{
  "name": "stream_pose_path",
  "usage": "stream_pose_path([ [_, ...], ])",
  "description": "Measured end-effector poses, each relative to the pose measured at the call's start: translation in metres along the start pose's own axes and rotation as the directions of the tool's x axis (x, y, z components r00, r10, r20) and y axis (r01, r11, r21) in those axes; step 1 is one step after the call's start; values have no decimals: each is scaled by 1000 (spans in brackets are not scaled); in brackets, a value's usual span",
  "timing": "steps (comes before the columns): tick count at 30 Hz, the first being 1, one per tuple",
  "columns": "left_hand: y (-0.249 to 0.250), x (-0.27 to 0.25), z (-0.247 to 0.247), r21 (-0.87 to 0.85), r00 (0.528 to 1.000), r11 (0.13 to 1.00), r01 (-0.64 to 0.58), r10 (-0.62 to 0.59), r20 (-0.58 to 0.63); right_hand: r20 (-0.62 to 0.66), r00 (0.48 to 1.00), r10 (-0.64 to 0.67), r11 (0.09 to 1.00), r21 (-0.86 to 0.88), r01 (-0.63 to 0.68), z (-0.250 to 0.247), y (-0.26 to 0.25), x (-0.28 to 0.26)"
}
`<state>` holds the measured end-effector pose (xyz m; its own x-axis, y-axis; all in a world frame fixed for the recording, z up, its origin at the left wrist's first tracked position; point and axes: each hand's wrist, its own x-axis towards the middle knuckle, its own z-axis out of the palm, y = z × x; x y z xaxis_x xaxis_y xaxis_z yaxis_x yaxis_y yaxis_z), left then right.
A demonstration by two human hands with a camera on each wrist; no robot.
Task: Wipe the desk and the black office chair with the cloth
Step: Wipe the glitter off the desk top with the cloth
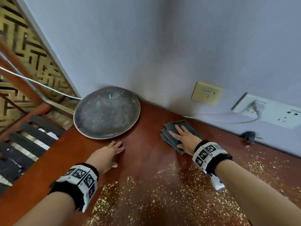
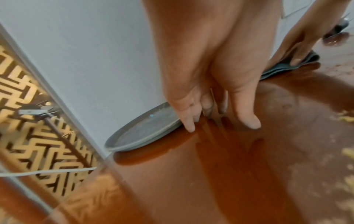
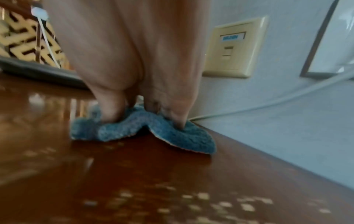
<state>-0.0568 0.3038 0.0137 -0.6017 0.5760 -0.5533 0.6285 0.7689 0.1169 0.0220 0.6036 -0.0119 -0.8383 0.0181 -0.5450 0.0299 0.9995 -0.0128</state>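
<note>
Blue-grey folded terry cloth point(image 1: 175, 133) lay under the flat, spread right hand point(image 1: 184, 138) on the glossy red-brown wooden desk point(image 1: 146, 160). Left hand point(image 1: 106, 156) rested open, fingertips point(image 2: 190, 128) just short of the round grey metal tray point(image 1: 106, 112). Risks: pale crumbs point(image 1: 162, 193) behind both palms could get scattered off the edge, and the tray nudged.

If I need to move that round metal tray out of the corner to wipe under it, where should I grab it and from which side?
Probably the near rim of the tray, from the front, where the left hand already rests on the desk. The far edge sits against the wall, so there is no room there. The rim is shallow and raised, so thumb on top and fingers hooked under should hold.
</note>
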Motion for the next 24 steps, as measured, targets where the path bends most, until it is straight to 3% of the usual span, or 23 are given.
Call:
stream_pose_path([
  [2,-12,-8,5,-2,1000,1000,27,-27,-1,41,989,-140,989,-36,141,3,-32,-3],
  [5,-29,-20,12,-30,999,999,39,-38,13,117,902,-415,900,-90,426,10,-75,-12],
  [7,-38,-25,17,-40,1000,999,19,-19,22,113,919,-378,917,-86,388,1,-75,-5],
  [9,-47,-28,20,-42,1000,999,-7,8,28,86,975,-205,978,-27,208,-13,-71,10],
  [11,-54,-28,20,-29,998,998,-47,48,47,84,992,-90,996,-10,91,-24,-80,23],
  [13,-59,-28,19,-29,993,996,-90,92,68,98,990,-99,994,-30,102,-23,-102,23],
  [17,-66,-31,16,-24,983,987,-161,162,91,146,946,-289,942,-135,308,-6,-152,0],
  [19,-70,-32,18,-21,980,980,-196,197,15,114,936,-333,930,-123,346,-3,-160,-5],
  [21,-69,-31,19,-58,956,967,-249,236,-173,21,947,-319,944,-78,320,-8,-158,-7],
  [24,-50,-17,12,-47,854,898,-437,397,-336,-212,964,-163,975,117,191,-10,-147,-22],
])
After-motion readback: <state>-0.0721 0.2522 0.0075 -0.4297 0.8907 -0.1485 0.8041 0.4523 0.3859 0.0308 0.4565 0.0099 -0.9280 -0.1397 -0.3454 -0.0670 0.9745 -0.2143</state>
